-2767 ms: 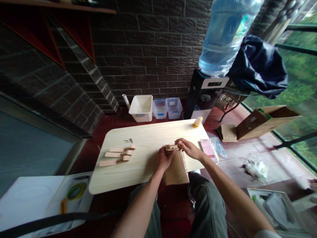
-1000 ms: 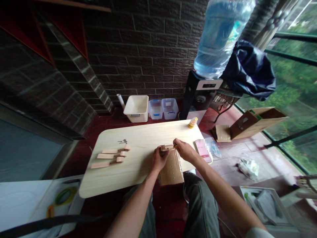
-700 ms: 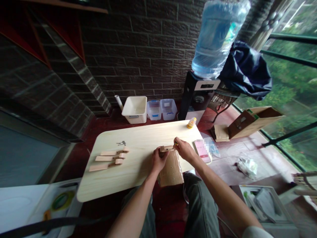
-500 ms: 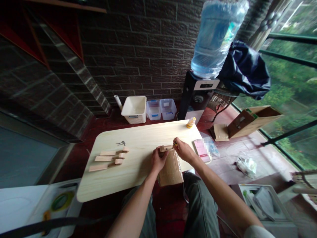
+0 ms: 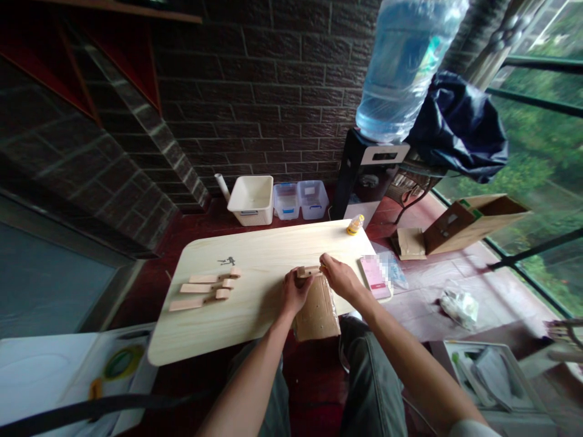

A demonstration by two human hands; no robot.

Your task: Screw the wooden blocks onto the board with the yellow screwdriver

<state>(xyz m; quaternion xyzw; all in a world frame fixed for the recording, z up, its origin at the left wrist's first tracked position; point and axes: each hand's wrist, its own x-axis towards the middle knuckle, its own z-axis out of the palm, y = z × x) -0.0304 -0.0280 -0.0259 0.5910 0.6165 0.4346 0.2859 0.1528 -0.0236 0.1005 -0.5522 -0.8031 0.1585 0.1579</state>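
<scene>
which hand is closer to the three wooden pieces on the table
Left. The left hand is right of those wooden pieces, holding a fourth wooden piece; the right hand is farther right, at that piece's right end.

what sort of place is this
Probably a sunroom or enclosed porch, perhaps at a home: large windows look onto green foliage, and a water dispenser stands by a dark brick wall.

Open lane along the far side of the tabletop [image 5: 277, 246], right up to the bottle [image 5: 355, 225]! Another gap splits the wooden pieces [image 5: 197, 288] from the hands [image 5: 295, 294], which, with the cardboard [image 5: 317, 314], block the near middle; phone [image 5: 371, 273] guards the right.
</scene>
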